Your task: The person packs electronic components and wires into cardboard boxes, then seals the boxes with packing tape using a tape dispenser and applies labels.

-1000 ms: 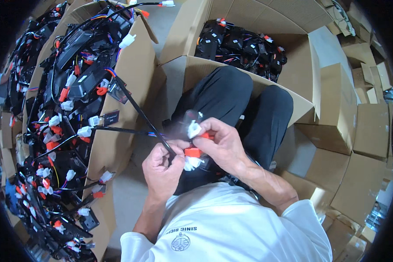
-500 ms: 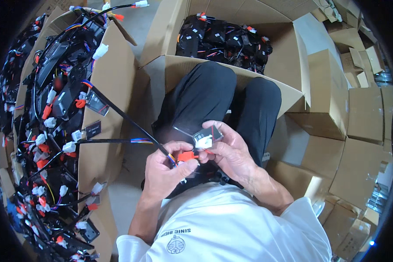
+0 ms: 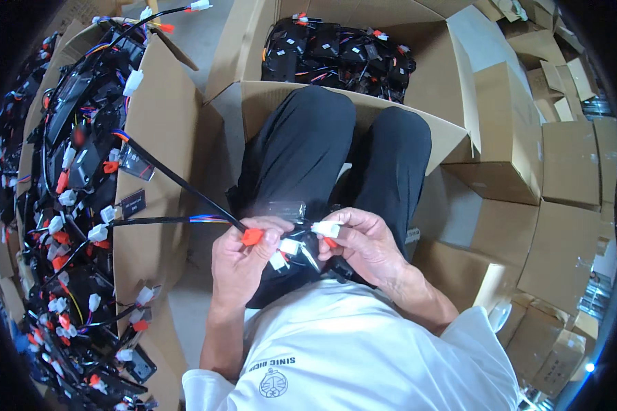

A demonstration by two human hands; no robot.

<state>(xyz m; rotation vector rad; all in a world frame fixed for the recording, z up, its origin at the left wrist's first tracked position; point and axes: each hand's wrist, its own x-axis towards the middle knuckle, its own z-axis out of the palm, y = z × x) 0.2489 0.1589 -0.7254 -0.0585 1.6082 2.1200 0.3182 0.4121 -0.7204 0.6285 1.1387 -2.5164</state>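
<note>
My left hand grips a bundle of black cable with coloured wires, an orange connector sticking out by the thumb. My right hand pinches a white plug connector between thumb and fingers, close beside the left hand. More small white connectors hang between the two hands, above my lap in black trousers. The cables run off to the left into the open box of harnesses.
A big open cardboard box on the left holds several black wire harnesses with white and orange plugs. Another open box with similar harnesses stands ahead of my knees. Stacked closed cartons fill the right side.
Both hands have shifted a little lower and closer to my body. The white connector has turned in my right fingers and the orange one now shows by my left thumb.
</note>
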